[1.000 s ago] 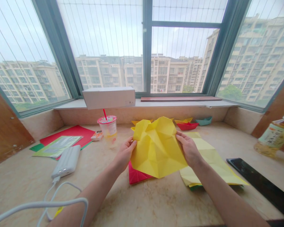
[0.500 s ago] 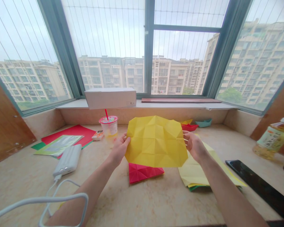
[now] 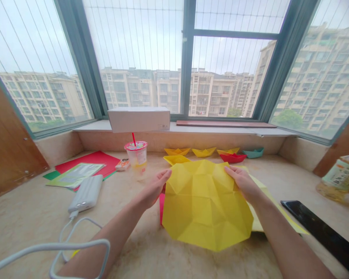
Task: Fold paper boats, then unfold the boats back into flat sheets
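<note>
yellow creased paper (image 3: 206, 205) spreads in front of me over the surface (image 3: 142, 248), partly covering a piece of red paper (image 3: 161, 209). i have the left grip (image 3: 155, 190) closed on its upper left edge and the right grip (image 3: 242, 182) pinching its upper right. beyond it i see folded boats (image 3: 204, 152) lined up near the back wall; a lidded cup (image 3: 136, 157) with a red straw (image 3: 133, 138) stands to their left.
</note>
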`<control>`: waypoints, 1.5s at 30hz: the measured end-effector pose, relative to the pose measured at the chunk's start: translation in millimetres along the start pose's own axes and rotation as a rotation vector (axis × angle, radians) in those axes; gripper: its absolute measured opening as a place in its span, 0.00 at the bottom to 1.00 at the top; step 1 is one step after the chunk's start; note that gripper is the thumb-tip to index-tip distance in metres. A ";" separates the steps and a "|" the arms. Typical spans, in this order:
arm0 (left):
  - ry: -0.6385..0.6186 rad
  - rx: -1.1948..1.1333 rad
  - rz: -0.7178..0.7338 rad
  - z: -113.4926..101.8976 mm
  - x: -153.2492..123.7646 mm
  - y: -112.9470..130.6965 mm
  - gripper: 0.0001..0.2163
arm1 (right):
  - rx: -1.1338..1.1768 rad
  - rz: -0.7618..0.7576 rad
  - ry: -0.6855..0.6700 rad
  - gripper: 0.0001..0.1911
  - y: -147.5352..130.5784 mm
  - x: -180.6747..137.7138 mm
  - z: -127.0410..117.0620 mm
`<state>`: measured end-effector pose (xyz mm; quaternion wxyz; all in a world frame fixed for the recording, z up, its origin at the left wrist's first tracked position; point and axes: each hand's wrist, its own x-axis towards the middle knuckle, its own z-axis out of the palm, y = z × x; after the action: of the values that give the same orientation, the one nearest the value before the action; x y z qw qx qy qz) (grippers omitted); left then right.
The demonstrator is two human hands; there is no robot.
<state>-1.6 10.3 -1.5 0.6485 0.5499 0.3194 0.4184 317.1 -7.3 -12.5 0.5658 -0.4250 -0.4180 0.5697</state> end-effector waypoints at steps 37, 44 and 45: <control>0.360 0.013 0.260 -19.9 14.0 -3.8 0.18 | -0.140 -0.375 0.299 0.21 -0.5 7.6 -4.5; 0.050 -0.005 0.095 -8.3 4.3 -1.8 0.22 | -0.062 -0.448 0.525 0.23 -2.3 13.7 -19.3; -0.002 0.019 0.053 -6.7 2.8 -1.5 0.23 | -0.048 -0.457 0.538 0.23 -2.6 13.6 -19.0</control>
<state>-6.0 15.8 -4.1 0.6325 0.5647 0.3079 0.4317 336.1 6.2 -15.7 0.7583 -0.4684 -0.3517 0.2861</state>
